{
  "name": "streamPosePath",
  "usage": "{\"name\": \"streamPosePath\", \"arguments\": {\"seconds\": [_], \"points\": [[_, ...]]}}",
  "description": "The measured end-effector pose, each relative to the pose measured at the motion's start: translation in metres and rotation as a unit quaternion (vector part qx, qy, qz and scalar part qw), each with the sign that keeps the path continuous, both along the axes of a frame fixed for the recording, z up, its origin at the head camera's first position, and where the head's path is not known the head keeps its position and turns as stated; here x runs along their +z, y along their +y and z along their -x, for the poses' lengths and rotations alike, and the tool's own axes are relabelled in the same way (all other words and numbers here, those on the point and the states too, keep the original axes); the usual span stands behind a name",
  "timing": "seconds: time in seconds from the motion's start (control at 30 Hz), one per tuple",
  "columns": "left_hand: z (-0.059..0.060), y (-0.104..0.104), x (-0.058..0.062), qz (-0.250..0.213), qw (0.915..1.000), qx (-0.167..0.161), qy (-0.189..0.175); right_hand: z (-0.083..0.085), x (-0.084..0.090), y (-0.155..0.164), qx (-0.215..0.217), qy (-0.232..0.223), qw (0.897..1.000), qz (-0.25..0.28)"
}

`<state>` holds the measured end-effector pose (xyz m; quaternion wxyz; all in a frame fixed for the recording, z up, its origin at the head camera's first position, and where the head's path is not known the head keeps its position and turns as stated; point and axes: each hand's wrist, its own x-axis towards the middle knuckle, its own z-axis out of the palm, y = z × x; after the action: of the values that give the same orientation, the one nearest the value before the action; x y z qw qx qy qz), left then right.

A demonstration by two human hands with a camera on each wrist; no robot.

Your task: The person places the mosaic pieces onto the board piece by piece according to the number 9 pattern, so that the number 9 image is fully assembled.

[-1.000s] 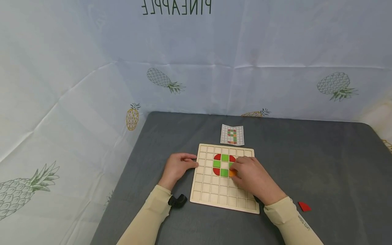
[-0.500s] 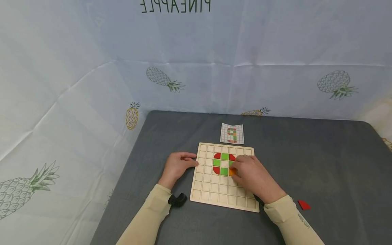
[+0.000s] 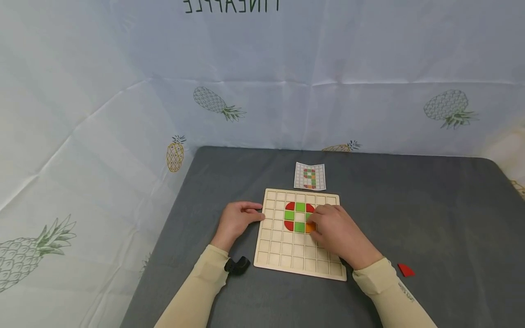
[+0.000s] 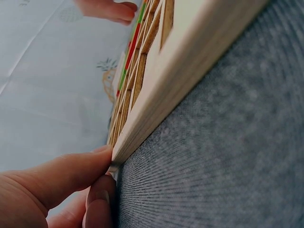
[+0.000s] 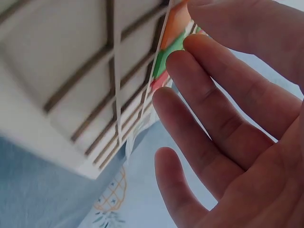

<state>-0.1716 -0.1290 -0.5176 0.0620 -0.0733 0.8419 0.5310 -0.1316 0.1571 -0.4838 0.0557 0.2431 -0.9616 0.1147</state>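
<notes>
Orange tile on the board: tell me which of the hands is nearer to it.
Right. The right hand has its fingertips at the orange tile, seemingly touching it. The left hand rests against the wooden board at its left edge, several cells away.

We see a pale wooden board point(image 3: 283, 255) ruled into a square grid, sitting on a dark grey counter point(image 3: 430, 218). Green squares point(image 3: 290, 215), red quarter-rounds point(image 3: 289, 206) and one orange piece point(image 3: 310, 227) fill its cells. A white card point(image 3: 309, 176) near the far edge repeats that grid in green, red and orange. A loose red piece point(image 3: 406, 270) lies toward the right edge. The backdrop cloth point(image 3: 123, 91) is pale blue with green and yellow pineapple prints. Both sleeves point(image 3: 197, 287) are cream.
</notes>
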Motion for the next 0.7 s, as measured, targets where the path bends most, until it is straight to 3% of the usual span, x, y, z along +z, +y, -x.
{"name": "streamPosePath", "arguments": {"seconds": [0.2, 0.43, 0.7], "points": [[0.001, 0.005, -0.001, 0.002, 1.0, -0.009, -0.001, -0.008, 0.004, 0.037, -0.037, -0.015, 0.999, 0.016], [0.003, 0.003, -0.002, 0.01, 0.9999, 0.001, -0.007, -0.027, 0.001, 0.086, -0.079, -0.031, 0.996, -0.002], [0.003, -0.001, -0.006, 0.016, 0.9998, -0.006, -0.006, -0.042, -0.003, 0.108, -0.081, -0.045, 0.996, 0.0]]}}
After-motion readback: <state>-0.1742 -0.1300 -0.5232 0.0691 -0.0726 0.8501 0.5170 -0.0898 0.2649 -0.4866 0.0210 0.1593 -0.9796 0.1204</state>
